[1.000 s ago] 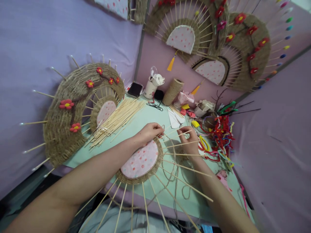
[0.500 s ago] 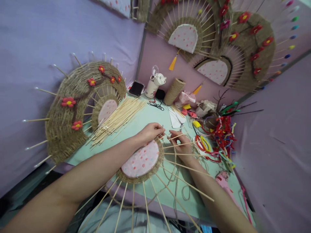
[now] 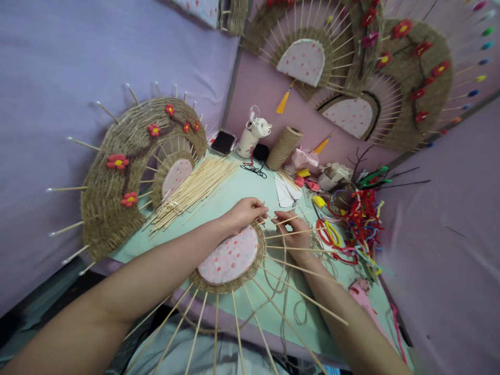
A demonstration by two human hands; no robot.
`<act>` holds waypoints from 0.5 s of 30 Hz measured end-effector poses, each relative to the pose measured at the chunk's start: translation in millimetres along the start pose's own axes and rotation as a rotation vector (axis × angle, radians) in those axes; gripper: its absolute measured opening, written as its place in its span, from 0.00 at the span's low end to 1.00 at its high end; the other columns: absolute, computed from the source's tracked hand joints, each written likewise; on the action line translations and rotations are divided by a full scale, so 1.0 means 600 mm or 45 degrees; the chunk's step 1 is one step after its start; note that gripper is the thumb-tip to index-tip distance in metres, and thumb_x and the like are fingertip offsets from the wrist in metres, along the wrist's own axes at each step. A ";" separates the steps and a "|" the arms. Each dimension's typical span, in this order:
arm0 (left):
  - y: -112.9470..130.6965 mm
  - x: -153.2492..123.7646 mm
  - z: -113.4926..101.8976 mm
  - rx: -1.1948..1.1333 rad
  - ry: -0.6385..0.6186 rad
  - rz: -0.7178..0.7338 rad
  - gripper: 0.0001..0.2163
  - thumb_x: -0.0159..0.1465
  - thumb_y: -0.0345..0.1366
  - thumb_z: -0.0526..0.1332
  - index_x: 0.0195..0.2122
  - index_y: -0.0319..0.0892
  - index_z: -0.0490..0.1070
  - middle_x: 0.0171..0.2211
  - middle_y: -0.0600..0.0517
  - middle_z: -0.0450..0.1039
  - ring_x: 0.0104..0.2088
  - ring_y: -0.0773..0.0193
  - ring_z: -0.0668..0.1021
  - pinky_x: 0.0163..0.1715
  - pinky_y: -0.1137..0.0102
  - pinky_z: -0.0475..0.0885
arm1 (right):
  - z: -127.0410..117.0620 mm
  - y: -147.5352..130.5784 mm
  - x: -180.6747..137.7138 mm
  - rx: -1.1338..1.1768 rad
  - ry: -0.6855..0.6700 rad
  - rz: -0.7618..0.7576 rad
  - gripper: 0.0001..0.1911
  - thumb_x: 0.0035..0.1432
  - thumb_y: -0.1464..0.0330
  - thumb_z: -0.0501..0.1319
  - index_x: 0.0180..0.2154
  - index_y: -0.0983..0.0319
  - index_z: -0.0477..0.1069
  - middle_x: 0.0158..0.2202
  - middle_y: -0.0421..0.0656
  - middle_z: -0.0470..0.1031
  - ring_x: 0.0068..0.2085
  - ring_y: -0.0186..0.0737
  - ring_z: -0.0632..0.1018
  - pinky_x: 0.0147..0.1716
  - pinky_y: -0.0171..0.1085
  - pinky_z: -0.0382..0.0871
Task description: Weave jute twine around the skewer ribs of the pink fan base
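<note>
A half-round panel of white cloth with red dots (image 3: 230, 255) lies before me, edged with a woven twine band (image 3: 224, 287). Thin bamboo sticks (image 3: 308, 298) fan out from that band towards me and to the right. At the panel's far end my left hand (image 3: 248, 213) is closed, its thumb and fingertips pinching a stick at the band's edge. Just right of it, my right hand (image 3: 292, 230) has its fingers curled on the jute twine (image 3: 284, 252), among the outer sticks. The twine hangs down in loose loops beneath the sticks. The fingertips partly hide what they grip.
Loose bamboo sticks (image 3: 195, 192) lie at left beside a finished twine fan (image 3: 113, 192). Behind stand a phone (image 3: 223, 141), a white bottle (image 3: 250, 138) and a twine spool (image 3: 284, 148). Scissors (image 3: 332, 232) and tangled coloured pipe cleaners (image 3: 361, 219) lie at right.
The whole view has shifted slightly, so things appear a little further right. Both hands keep nearly the same pose at the panel's edge.
</note>
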State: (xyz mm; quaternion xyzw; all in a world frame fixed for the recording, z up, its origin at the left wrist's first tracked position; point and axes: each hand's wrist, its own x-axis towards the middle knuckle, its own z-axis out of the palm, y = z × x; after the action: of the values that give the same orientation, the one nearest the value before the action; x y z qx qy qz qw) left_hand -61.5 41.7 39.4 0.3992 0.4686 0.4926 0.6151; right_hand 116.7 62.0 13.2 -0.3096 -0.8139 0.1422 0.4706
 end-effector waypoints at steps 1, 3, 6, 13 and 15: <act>0.000 0.000 0.000 -0.002 0.002 -0.001 0.06 0.59 0.29 0.61 0.25 0.38 0.67 0.23 0.52 0.74 0.22 0.70 0.73 0.27 0.72 0.66 | 0.000 0.000 0.000 -0.002 0.002 0.002 0.08 0.56 0.71 0.63 0.40 0.57 0.74 0.31 0.40 0.75 0.29 0.37 0.75 0.30 0.38 0.71; 0.000 0.000 0.001 -0.005 0.003 -0.006 0.06 0.60 0.28 0.61 0.25 0.38 0.67 0.23 0.53 0.73 0.22 0.70 0.73 0.26 0.73 0.66 | 0.000 -0.001 0.000 -0.002 -0.001 0.007 0.08 0.56 0.71 0.63 0.40 0.57 0.74 0.30 0.40 0.75 0.29 0.36 0.75 0.29 0.37 0.70; 0.000 0.000 0.001 -0.009 0.005 -0.012 0.06 0.60 0.29 0.61 0.25 0.38 0.67 0.23 0.53 0.73 0.22 0.70 0.73 0.26 0.73 0.66 | 0.001 -0.003 0.001 0.001 0.003 0.009 0.08 0.56 0.71 0.63 0.40 0.57 0.74 0.30 0.39 0.74 0.28 0.35 0.75 0.29 0.36 0.70; 0.001 -0.001 0.001 -0.003 0.014 -0.013 0.06 0.60 0.29 0.61 0.25 0.38 0.67 0.23 0.52 0.74 0.21 0.70 0.73 0.25 0.73 0.66 | 0.003 0.000 0.000 0.021 0.017 0.013 0.08 0.55 0.71 0.63 0.39 0.57 0.74 0.30 0.39 0.74 0.27 0.35 0.74 0.27 0.36 0.70; 0.001 0.000 0.001 -0.005 0.015 -0.014 0.06 0.60 0.29 0.61 0.25 0.38 0.67 0.23 0.52 0.74 0.21 0.70 0.73 0.25 0.73 0.66 | 0.002 0.002 -0.001 0.028 0.000 0.029 0.08 0.56 0.71 0.62 0.40 0.57 0.74 0.31 0.40 0.75 0.28 0.36 0.75 0.28 0.37 0.70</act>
State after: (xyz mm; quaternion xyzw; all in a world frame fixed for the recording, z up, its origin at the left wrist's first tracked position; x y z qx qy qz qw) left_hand -60.9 41.5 40.1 0.3923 0.4736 0.4925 0.6159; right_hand 116.6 62.7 11.4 -0.3137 -0.8088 0.1567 0.4722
